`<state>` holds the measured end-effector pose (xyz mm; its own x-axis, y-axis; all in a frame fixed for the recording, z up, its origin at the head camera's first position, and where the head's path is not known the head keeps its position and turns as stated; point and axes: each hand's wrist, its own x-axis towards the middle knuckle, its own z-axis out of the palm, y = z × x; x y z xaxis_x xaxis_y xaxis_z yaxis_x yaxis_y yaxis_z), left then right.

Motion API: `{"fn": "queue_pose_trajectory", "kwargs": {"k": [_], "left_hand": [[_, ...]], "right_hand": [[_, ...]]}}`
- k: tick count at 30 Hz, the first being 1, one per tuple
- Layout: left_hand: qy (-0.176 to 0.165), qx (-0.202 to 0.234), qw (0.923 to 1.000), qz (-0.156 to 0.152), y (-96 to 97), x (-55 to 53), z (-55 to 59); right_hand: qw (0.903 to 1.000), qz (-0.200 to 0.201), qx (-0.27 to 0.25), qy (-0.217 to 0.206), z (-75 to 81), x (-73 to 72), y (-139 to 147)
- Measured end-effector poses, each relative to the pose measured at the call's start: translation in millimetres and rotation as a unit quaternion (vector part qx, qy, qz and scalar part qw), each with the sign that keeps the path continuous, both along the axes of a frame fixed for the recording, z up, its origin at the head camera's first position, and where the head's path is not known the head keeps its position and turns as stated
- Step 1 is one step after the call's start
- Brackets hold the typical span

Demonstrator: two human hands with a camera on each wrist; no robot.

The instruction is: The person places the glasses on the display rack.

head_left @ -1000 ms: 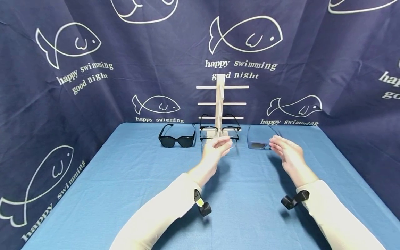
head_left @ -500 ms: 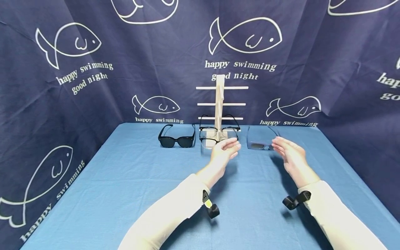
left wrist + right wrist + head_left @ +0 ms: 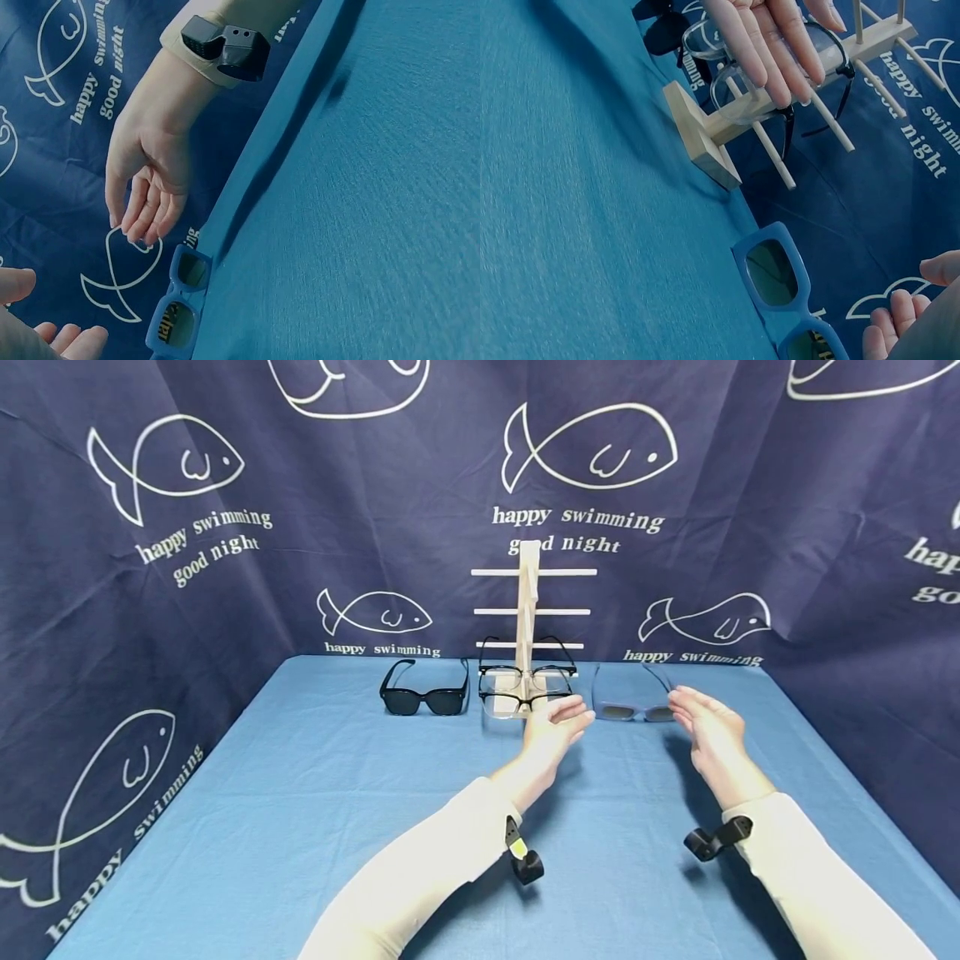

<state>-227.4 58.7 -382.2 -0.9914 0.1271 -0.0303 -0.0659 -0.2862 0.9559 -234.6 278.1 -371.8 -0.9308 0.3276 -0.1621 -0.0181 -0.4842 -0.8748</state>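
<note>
Blue-framed sunglasses (image 3: 637,713) stand on the blue cloth right of the rack, temples pointing back. In the head view my left hand (image 3: 552,737) hovers at their left, in front of the rack's foot, with loosely bent fingers and nothing held. My right hand (image 3: 712,737) is at their right end, its fingertips overlapping the right lens edge in this view; it is empty too. The left wrist view shows the right hand (image 3: 154,165) hanging above the sunglasses (image 3: 174,288), apart from them. From the right wrist, the left hand (image 3: 772,45) overlaps the clear glasses on the rack.
A wooden eyewear rack (image 3: 528,560) with several crossbars stands at the back centre. Two pairs of dark-browed clear glasses (image 3: 527,672) hang on its lower bars. Black sunglasses (image 3: 424,697) sit left of it. A dark fish-print curtain (image 3: 420,552) rises behind the table.
My left hand has moved right across the front of the rack toward the blue sunglasses. The right hand has shifted slightly right, uncovering more of their right lens.
</note>
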Motion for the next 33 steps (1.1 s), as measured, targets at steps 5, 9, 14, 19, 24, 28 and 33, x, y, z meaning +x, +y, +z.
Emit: {"fn": "queue_pose_trajectory", "kwargs": {"k": [5, 9, 14, 19, 24, 28, 33], "left_hand": [[-0.005, -0.007, 0.9999, 0.008, 5.4, 0.0, -3.8], [-0.001, -0.020, 0.9997, 0.014, 9.2, 0.0, -6.7], [-0.001, -0.039, 0.9989, 0.026, 14.0, -1.6, -9.9], [0.002, -0.057, 0.9976, 0.041, 18.0, -3.3, -10.0], [-0.004, -0.062, 0.9965, 0.056, 23.8, -7.0, -10.7], [-0.003, -0.070, 0.9955, 0.064, 29.8, -11.2, -12.9], [-0.004, -0.094, 0.9933, 0.067, 37.8, -15.7, -12.8]], "right_hand": [[0.9992, -0.033, 0.018, -0.016, -2.4, -2.3, 5], [0.9974, -0.058, 0.024, -0.036, -3.9, -5.0, 8], [0.9929, -0.070, 0.042, -0.087, -5.3, -9.9, 11], [0.9857, -0.066, 0.079, -0.133, -6.6, -18.3, 15], [0.9827, -0.070, 0.082, -0.151, -6.7, -24.7, 17], [0.9812, -0.061, 0.084, -0.162, -7.0, -27.0, 18], [0.9781, -0.038, 0.091, -0.183, -8.4, -28.2, 21]]}}
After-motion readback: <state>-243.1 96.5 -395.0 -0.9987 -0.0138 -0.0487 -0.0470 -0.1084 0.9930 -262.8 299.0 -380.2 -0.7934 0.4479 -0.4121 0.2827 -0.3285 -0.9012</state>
